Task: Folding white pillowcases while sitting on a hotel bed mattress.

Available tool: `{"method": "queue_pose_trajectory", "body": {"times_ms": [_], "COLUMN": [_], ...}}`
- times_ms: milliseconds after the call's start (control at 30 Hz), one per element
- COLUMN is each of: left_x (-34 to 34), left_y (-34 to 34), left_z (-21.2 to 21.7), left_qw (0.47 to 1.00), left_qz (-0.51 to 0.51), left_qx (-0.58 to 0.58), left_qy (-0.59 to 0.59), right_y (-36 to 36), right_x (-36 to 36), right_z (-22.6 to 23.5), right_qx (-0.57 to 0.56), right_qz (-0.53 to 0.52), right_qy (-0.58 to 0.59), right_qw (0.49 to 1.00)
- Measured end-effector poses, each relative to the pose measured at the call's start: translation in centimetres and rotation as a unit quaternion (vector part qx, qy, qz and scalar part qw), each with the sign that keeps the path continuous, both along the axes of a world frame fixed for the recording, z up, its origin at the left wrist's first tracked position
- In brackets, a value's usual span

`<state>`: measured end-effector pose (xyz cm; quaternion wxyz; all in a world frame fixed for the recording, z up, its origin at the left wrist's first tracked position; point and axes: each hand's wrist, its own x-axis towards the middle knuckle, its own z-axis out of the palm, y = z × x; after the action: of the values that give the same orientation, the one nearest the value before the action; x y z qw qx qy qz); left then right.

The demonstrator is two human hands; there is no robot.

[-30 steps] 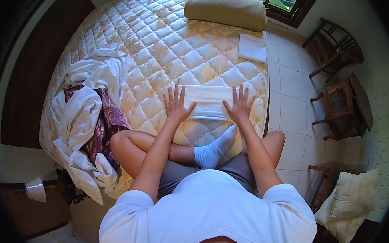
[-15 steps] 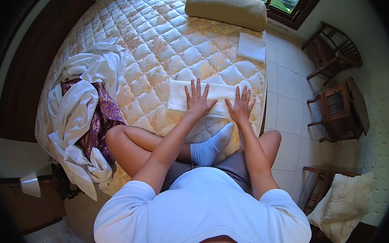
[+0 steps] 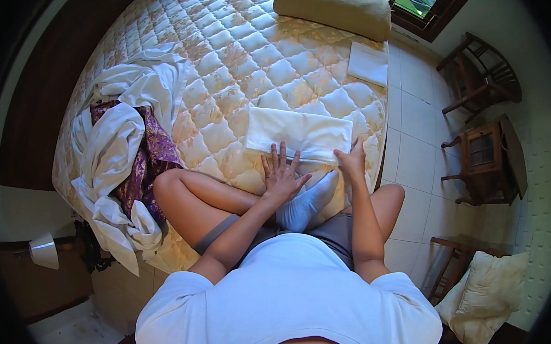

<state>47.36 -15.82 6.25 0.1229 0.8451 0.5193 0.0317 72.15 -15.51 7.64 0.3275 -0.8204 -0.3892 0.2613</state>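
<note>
A white cloth, folded into a long flat strip, lies on the quilted mattress just beyond my crossed legs. With fingers spread, my left hand rests at the cloth's near edge, its fingertips over the border. At the other end, my right hand pinches the near right corner between thumb and fingers. My foot in a light blue sock is tucked between my forearms, close to the left hand.
Rumpled white sheets and a purple patterned cloth are heaped at the left. A rolled beige blanket and a second folded white cloth lie farther off. Right of the bed stand a wooden chair, a small cabinet and a cushion.
My left hand has drawn back from the top of the cloth to its near edge. My right hand, flat before, has shifted to the right corner and closed on it.
</note>
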Motion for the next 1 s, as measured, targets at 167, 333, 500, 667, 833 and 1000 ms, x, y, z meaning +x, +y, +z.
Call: {"method": "queue_pose_trajectory", "body": {"times_ms": [167,333,500,667,833,1000], "left_x": [-0.8,-2.8,-6.0,-9.3,-10.4,-10.3], "left_y": [1.0,5.8,13.3,17.0,17.9,17.5], "left_z": [1.3,1.9,2.9,2.6,-1.9,-2.2], "left_qw": [0.997,0.935,0.661,0.502,0.698,0.771], "left_qz": [-0.012,0.024,0.162,0.176,0.146,0.144], "left_qx": [0.032,0.136,-0.355,-0.484,-0.357,-0.268], "left_qy": [-0.072,-0.326,-0.64,-0.695,-0.604,-0.56], "right_y": [1.6,3.4,7.3,9.5,5.8,5.1], "right_x": [2.4,-1.6,-9.6,-17.7,-19.0,-15.4], "right_z": [-1.0,1.9,4.9,3.4,1.1,1.5], "right_qx": [0.069,0.222,0.215,0.217,0.226,0.259], "right_qz": [0.002,0.062,0.143,0.312,0.364,0.249], "right_qy": [0.328,0.431,0.377,0.232,0.079,-0.148], "right_qw": [0.942,0.872,0.89,0.895,0.9,0.921]}}
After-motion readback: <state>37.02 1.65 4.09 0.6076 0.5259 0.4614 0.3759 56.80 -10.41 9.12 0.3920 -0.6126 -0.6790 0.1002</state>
